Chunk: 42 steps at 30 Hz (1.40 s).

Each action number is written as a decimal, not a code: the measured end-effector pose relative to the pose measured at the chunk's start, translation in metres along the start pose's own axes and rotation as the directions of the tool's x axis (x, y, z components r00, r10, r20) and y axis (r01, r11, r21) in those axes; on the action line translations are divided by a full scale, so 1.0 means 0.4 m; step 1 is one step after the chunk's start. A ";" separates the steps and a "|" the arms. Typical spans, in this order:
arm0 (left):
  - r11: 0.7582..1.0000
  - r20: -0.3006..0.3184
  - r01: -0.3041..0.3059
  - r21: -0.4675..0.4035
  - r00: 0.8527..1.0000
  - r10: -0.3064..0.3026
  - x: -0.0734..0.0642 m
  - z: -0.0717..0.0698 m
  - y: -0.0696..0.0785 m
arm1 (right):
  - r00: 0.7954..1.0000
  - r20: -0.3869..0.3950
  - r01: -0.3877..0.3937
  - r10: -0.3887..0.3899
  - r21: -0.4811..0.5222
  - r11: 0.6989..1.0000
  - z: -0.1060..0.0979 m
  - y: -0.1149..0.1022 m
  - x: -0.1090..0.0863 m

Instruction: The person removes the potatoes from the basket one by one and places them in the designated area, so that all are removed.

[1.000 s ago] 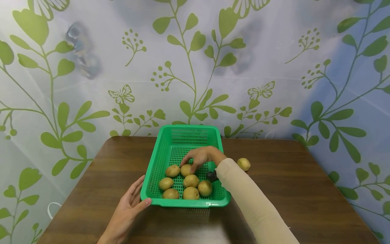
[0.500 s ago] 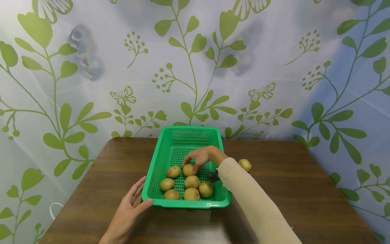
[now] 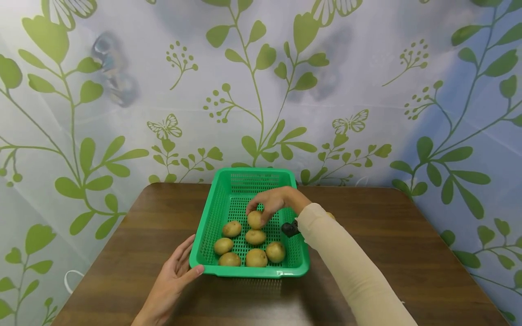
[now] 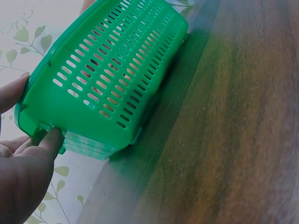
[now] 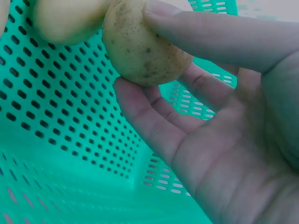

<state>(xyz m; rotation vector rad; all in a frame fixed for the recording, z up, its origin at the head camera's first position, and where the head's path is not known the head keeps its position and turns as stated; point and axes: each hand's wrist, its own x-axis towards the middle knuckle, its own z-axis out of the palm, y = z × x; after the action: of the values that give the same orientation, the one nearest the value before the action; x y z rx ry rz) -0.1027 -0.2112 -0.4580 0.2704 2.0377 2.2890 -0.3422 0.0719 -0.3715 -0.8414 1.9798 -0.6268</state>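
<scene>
A green plastic basket (image 3: 303, 260) with perforated walls holds several potatoes. Thumb and fingertips of my right hand (image 3: 272, 202) pinch a round potato (image 3: 254, 220) in the basket's middle; the right wrist view shows this potato (image 5: 145, 51) between thumb and fingers, over the perforated floor. Close in front of it lies another potato (image 3: 255, 237). More potatoes, such as this one (image 3: 231, 229) and the one near the front right (image 3: 275, 252), lie around the near half. My left hand (image 3: 169, 280) grips the basket's near-left corner, thumb at the rim and fingers under the lip (image 4: 51, 137).
The basket stands on a dark brown wooden table (image 3: 367, 249). Right of it, a further potato (image 3: 331, 215) is mostly hidden behind my right sleeve (image 3: 346, 267). A dark device (image 3: 290, 228) sits at my right wrist. Behind the table hangs a leaf-patterned curtain (image 3: 261, 90).
My right hand has moved up and slightly right with the pinched potato. The potato in front of it has shifted a little toward the back. The left hand keeps its hold on the basket.
</scene>
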 end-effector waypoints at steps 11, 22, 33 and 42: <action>1.000 0.002 0.000 -0.001 1.000 0.000 -0.001 0.001 -0.001 | 0.999 -0.039 -0.001 -0.003 -0.096 0.995 -0.024 -0.028 -0.067; 1.000 0.010 0.000 -0.013 1.000 0.000 -0.002 0.000 -0.004 | 1.000 0.005 0.031 -0.031 -0.147 0.989 -0.046 -0.019 -0.117; 1.000 0.010 0.002 -0.004 1.000 -0.002 -0.003 0.000 0.000 | 0.997 -0.066 0.024 -0.030 -0.095 0.995 -0.057 0.003 -0.181; 1.000 0.013 -0.006 -0.006 1.000 0.006 -0.004 0.002 0.000 | 0.992 -0.125 0.023 -0.034 -0.089 0.996 -0.069 0.027 -0.221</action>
<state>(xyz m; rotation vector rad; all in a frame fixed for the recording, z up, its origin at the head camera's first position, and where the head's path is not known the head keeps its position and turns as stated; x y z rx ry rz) -0.1011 -0.2109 -0.4578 0.2906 2.0262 2.2904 -0.3348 0.1487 -0.3193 -0.9037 2.1256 -0.6279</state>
